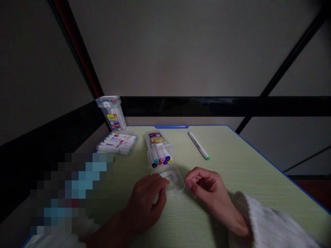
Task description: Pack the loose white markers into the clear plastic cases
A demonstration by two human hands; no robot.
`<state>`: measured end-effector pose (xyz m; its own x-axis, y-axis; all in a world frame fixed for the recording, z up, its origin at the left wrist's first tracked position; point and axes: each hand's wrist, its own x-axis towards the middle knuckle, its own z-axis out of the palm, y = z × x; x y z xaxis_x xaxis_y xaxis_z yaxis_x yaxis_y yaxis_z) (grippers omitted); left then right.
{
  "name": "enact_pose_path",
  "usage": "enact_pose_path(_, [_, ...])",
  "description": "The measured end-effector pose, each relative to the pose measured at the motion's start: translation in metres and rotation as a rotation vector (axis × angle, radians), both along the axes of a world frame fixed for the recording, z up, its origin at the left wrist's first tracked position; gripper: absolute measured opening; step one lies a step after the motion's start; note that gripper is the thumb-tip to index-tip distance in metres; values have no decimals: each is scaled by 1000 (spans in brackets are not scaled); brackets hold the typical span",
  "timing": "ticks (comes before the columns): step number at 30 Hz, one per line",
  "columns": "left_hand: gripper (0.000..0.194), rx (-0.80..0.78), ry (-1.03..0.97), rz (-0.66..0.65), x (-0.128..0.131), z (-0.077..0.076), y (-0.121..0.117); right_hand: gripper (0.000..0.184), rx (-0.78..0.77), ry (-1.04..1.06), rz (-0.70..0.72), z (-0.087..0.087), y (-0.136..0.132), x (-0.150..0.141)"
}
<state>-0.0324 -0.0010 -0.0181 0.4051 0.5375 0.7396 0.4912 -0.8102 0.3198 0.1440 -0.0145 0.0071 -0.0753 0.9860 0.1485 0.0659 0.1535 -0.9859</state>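
Observation:
A clear marker case (148, 159) lies on the table with its mouth toward me. Several white markers (162, 154) with coloured ends fill it. Its clear plastic lid (173, 174) hangs open at the near end. My left hand (148, 198) is closed in a pinch, thumb and forefinger over the lid's left part; the fingertips hide the exact grip. My right hand (209, 187) has curled fingers, thumb and forefinger together by the lid's right edge. Whether anything sits between those fingertips I cannot tell. Beyond the right hand lies a white marker (198, 146) with a green end.
At the back left a second clear case (113, 113) of markers stands upright. In front of it a flat clear case (117, 143) of markers lies down. The pale green table (248, 165) has a blue edge, with a wall behind it. A pixelated patch covers the lower left.

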Motion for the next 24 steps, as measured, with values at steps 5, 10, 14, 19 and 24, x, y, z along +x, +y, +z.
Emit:
enact_pose_path(5, [15,18,2,-3,1,-1,1,9,43,-11,-42,-4,6,3])
enact_pose_path(10, [15,15,1,-14,1,-1,1,4,83,-60,-53,-11,11,6])
enact_pose_path(14, [15,20,7,-3,0,-2,1,7,204,-234,-104,-13,15,12])
enact_pose_path(19, [14,6,-2,-4,0,-2,0,11,436,-682,-203,-17,25,30])
enact_pose_path(24, [15,-3,-5,-2,1,1,0,9,418,-795,-267,-23,36,48])
